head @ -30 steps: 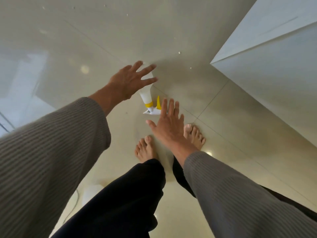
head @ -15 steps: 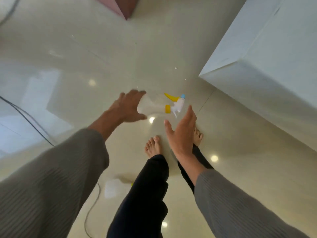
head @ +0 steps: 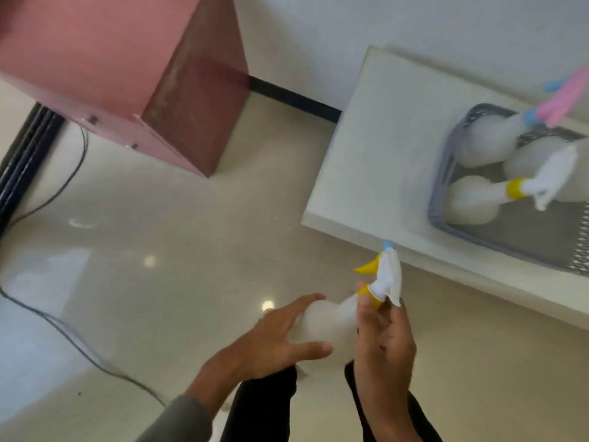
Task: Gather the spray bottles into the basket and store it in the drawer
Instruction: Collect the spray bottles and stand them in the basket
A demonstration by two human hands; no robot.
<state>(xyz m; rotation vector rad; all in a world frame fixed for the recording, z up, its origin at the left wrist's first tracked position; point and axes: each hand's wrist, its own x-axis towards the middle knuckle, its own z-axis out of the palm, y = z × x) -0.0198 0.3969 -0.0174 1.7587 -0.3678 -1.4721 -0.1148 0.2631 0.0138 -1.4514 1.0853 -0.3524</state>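
Note:
I hold a white spray bottle (head: 331,323) with a yellow collar and trigger low in the middle of the view, above the floor. My left hand (head: 280,342) cups its round body from the left. My right hand (head: 384,342) grips its neck just below the white spray head. On the white cabinet top (head: 366,161) at the right stands a grey mesh basket (head: 446,161). Inside it lie three white spray bottles: one with a yellow collar (head: 471,199), one with a blue collar and pink trigger (head: 487,138), and one partly hidden (head: 538,154).
A pink box-like cabinet (head: 134,59) stands on the floor at the upper left, with black cables (head: 63,327) trailing across the glossy beige tiles. A white wall with a dark skirting runs behind. My dark trouser legs show at the bottom.
I have lifted the bottle off the floor and my view has risen to show the cabinet top and basket. My right hand has closed on the bottle's neck; before it hovered open beside it.

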